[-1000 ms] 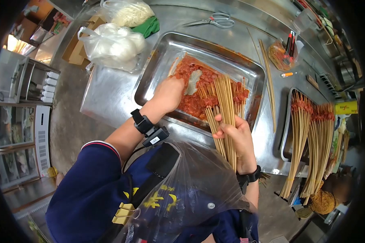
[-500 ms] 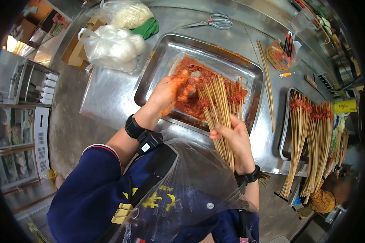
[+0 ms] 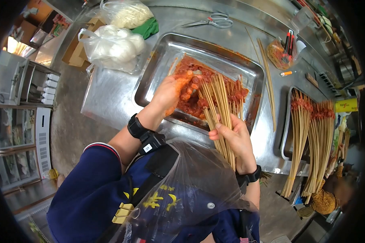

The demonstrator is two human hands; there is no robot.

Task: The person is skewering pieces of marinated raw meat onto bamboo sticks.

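My left hand (image 3: pixel 170 94), its fingers coated in red sauce, curls around red marinated meat (image 3: pixel 188 107) in a metal tray. Its fingertips are close to the upper ends of the skewers and partly lost in the sauce. My right hand (image 3: pixel 236 141) is wrapped round a bundle of wooden skewers (image 3: pixel 219 106), held slanting over the tray's near edge. Red meat sits among the skewers near their upper ends. More meat-tipped skewers (image 3: pixel 236 91) lie in the tray (image 3: pixel 153 60) just beyond that bundle.
Finished-looking bundles of meat skewers (image 3: pixel 299 137) rest on a second tray (image 3: pixel 287 141) at right. Loose sticks (image 3: pixel 267 81), scissors (image 3: pixel 219 21), an orange marker (image 3: pixel 288 73) and white plastic bags (image 3: pixel 113 46) lie on the steel table (image 3: pixel 105 93).
My left hand has shifted slightly right, its fingers curling closer to the skewers. The right hand keeps its hold on the bundle, almost unmoved.
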